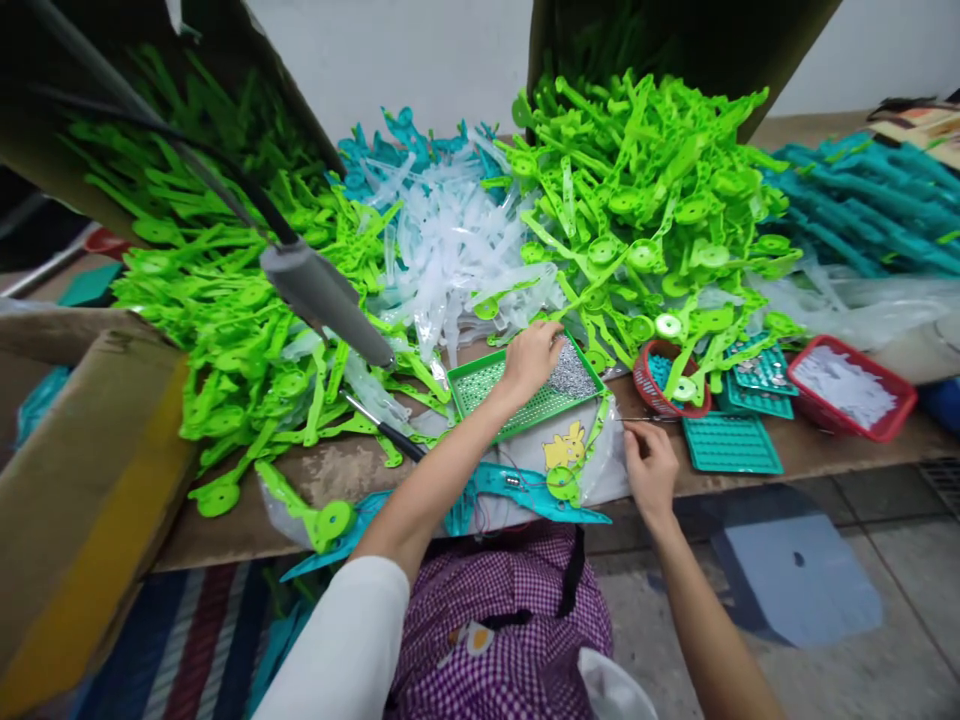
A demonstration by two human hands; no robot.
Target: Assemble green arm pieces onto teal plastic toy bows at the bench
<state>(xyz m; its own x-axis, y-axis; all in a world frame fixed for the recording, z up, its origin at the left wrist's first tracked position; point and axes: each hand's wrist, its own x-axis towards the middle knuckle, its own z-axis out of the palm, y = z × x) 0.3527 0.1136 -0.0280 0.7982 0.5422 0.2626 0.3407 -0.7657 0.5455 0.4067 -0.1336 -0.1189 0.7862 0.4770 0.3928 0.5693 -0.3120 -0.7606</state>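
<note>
Green plastic forms the perforated tray [480,393] at the centre of the bench [334,470]. Its long axis runs left to right, with the right end angled slightly away from the person. Small metal parts [574,373] are heaped at the right end.

In front of the tray, a teal part [551,490] lies lengthwise along the bench's near edge, its tapered end pointing right. A lime-green part [562,484] lies across it: round end toward the person, narrow arm directed away and slightly right.

Markings: a yellow cartoon figure [564,447] with pointed ears is printed on the white surface beside the tray. The print on a sheet [919,125] at the far right is too small to read.

Left hand [532,360]: forearm extended forward and to the right, wrist above the tray, palm down, fingers bent and close together beside the metal parts. Whether it grips one cannot be told.

Right hand [651,462]: forearm inclined forward and left, thumb and forefinger pinched narrow on a thin tool [652,419]. The tool lies roughly horizontal, between the tray and the red basket [651,392].
</note>
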